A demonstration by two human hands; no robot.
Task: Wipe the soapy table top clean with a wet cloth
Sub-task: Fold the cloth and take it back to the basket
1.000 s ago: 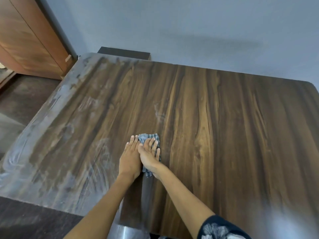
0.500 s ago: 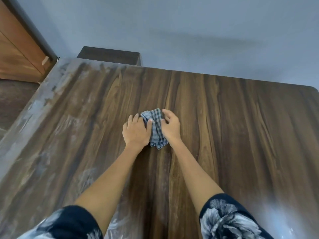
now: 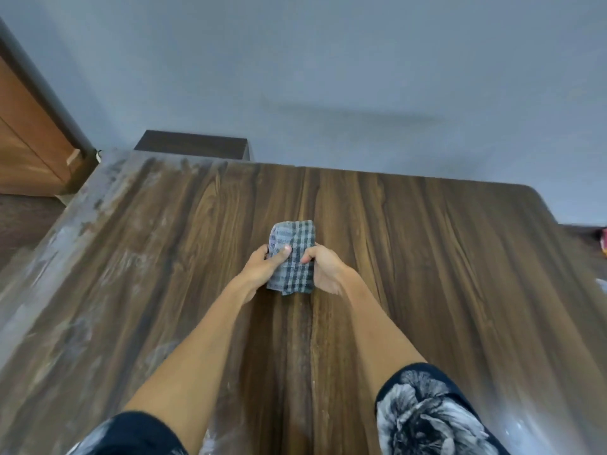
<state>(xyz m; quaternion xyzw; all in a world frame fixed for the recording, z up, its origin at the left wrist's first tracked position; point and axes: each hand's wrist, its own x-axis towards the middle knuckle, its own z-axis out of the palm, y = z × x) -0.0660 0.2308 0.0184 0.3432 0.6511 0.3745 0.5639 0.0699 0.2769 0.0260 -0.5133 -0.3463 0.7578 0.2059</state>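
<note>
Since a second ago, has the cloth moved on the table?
Yes. The checked cloth has gone away from the person toward the table's far edge, and both hands, left hand and right hand, now grip it.

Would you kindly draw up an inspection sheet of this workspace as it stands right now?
Surface: dark wood-grain table top; whitish soapy film along its left edge and near side, centre and right look mostly clear.
Job's things: folded blue-grey checked cloth, held near the table's middle.
Clutter: nothing seen on the table.
Hands: left hand and right hand both grip the cloth, thumbs on top.
Cables: nothing seen.
Surroundings: plain grey wall behind; brown wooden door at left; dark box-like furniture beyond the far edge; a small reddish item at far right, too cropped to identify.
</note>
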